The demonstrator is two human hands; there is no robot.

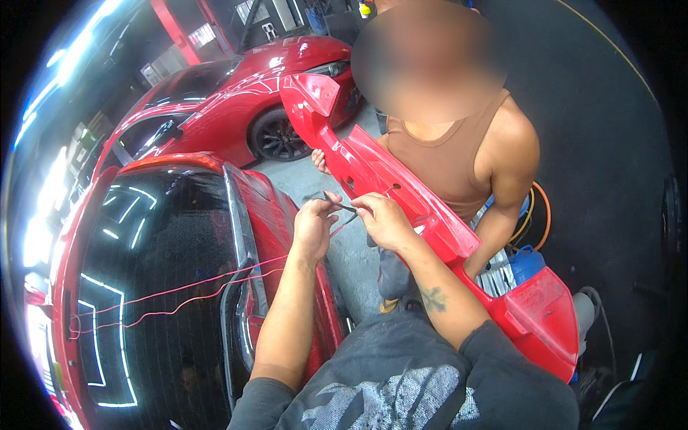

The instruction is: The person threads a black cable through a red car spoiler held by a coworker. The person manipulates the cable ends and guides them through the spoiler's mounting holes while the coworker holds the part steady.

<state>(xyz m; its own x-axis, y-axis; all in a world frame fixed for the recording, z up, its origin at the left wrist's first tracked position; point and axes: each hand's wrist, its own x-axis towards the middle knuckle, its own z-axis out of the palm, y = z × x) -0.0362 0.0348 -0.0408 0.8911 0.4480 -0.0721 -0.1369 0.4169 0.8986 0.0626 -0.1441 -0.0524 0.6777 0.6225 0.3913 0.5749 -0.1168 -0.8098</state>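
In front of my body, my left hand (313,226) and my right hand (383,221) each pinch a thin black strip (347,208) that spans the gap between them. Whether it is wire or tape I cannot tell. A pink cord (193,285) runs in two strands from the rear window's far left edge toward my hands; its end by my fingers is partly hidden. Just beyond my right hand is a long glossy red car body panel (401,172), shaped like a rear spoiler, with small holes. A co-worker (459,143) in a brown tank top holds it with both hands.
To my left stands a red car with a dark rear window (158,236). Another red car (251,79) is parked behind it. A blue container (529,264) and an orange hose (548,215) are beside the co-worker. Grey floor (358,261) shows between us.
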